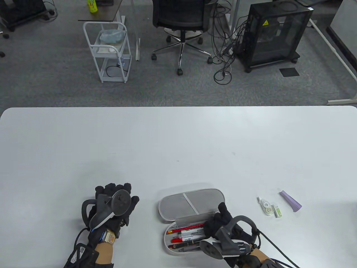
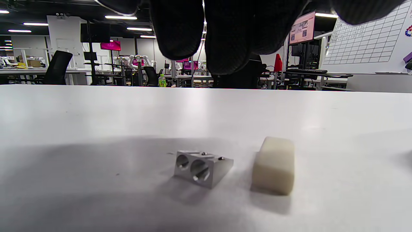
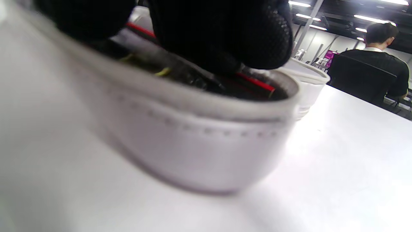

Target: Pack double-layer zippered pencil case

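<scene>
— Where is the case, seen from above?

— The pencil case [image 1: 186, 220] lies open near my tabletop [image 1: 178, 145] edge, long axis left to right, slightly slanted, lid hinged back. My right hand [image 1: 220, 226] reaches inside among the pens [image 1: 185, 236]; my left hand [image 1: 115, 205] hovers, spread.

— Left wrist?

— A metal sharpener [image 2: 202, 168] beside an eraser [image 2: 274, 165] under my loose fingers [image 2: 178, 29].

— Right wrist?

— Fingertips [image 3: 225, 32] are in the case; I cannot tell whether they pinch anything.

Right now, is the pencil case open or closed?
Open. The case has its lid folded back, and pens lie uncovered inside, where the right hand reaches.
</scene>
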Demonstrator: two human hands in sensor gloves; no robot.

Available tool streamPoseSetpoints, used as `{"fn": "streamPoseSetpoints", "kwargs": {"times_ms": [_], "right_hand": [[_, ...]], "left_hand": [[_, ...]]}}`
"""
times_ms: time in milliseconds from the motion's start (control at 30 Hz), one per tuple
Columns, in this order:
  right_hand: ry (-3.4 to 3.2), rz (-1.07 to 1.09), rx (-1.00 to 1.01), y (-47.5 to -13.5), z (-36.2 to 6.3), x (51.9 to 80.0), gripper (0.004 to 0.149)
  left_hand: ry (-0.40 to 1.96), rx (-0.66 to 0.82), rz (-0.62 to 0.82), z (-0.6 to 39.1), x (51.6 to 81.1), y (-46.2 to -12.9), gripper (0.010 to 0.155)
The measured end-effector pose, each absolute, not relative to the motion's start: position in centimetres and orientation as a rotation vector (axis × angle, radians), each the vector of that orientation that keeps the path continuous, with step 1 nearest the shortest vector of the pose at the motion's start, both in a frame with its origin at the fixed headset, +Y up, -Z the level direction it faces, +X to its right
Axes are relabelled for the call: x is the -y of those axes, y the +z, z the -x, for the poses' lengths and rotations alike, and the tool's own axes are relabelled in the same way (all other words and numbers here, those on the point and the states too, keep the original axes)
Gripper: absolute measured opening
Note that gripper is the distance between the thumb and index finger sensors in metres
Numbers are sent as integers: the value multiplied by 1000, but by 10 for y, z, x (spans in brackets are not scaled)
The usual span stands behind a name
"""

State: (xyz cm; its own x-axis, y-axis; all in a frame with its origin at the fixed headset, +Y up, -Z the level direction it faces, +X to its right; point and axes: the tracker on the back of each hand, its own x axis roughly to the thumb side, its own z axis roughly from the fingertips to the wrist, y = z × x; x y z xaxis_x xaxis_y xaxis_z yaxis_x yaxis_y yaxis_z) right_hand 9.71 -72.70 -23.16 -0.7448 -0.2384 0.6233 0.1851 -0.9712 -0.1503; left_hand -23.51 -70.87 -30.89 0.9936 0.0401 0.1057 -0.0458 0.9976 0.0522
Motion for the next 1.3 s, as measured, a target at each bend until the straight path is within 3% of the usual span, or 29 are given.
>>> {"fn": "streamPoseSetpoints", "kwargs": {"times_ms": [67, 200, 267, 333, 500, 600, 733, 900, 967, 1167, 1300], "right_hand": [[-2845, 892, -223, -242, -116, 714, 63], [-3057, 330, -402, -273, -194, 691, 65], [-3128, -115, -278, -288, -252, 695, 69], [-3124, -420, -187, -295, -295, 709, 73], [-3086, -830, 20, -298, -352, 740, 69], [-2999, -933, 197, -298, -363, 752, 70], [-3039, -946, 123, -298, -366, 754, 56], [-3237, -880, 72, -293, -365, 741, 53], [-3411, -731, -48, -293, -354, 730, 53], [-3544, 102, -219, -289, -252, 696, 52], [-3369, 397, -97, -278, -182, 694, 52]], "left_hand": [[43, 102, -53, 236, 708, -309, 63], [53, 100, -54, 237, 708, -308, 63], [57, 101, -58, 237, 708, -309, 63], [55, 103, -54, 237, 709, -309, 63], [55, 124, -49, 235, 711, -310, 62], [64, 140, -79, 234, 710, -309, 61], [64, 149, -83, 233, 711, -309, 61], [57, 156, -69, 232, 712, -309, 61], [64, 158, -70, 231, 713, -309, 61], [68, 231, -142, 219, 710, -305, 60], [90, 333, -201, 203, 706, -298, 59]]}}
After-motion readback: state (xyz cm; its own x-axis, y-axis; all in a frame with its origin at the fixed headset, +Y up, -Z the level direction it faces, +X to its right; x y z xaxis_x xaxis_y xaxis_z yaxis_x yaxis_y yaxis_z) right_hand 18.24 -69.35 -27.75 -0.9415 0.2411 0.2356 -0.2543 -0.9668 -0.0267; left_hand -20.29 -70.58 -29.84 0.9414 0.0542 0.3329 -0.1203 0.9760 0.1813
